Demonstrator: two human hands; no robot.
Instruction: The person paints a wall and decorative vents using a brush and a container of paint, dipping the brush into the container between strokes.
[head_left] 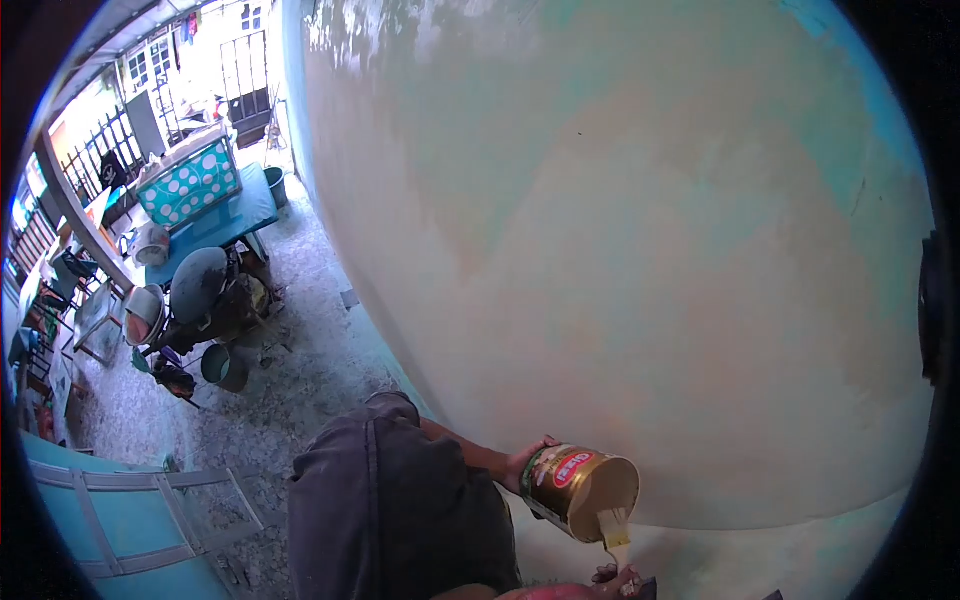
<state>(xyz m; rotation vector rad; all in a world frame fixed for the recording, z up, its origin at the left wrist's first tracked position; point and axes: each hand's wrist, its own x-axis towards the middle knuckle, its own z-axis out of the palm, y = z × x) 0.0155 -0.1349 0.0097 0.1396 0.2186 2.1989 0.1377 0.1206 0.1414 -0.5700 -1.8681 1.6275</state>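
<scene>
My left hand (521, 464) grips a gold and green paint tin (562, 484) with a red label from behind its base. The tin lies tilted, its mouth turned to the right and down. At the bottom edge of the view, my right hand (618, 583) has its fingers closed round the handle of a paintbrush (617, 533). The pale bristles are right at the lower rim of the tin's mouth. Beside both hands rises a wall (640, 300) with patchy beige and green paint. My dark grey clothing (400, 500) fills the area left of the tin.
A metal ladder (180, 482) leans at the lower left. Farther off on the speckled floor (310, 330) stand a dark bucket (224, 368), a large dark round pot (199, 285) and a blue table (225, 222) bearing a polka-dot panel (190, 182). Chairs and a post line the left.
</scene>
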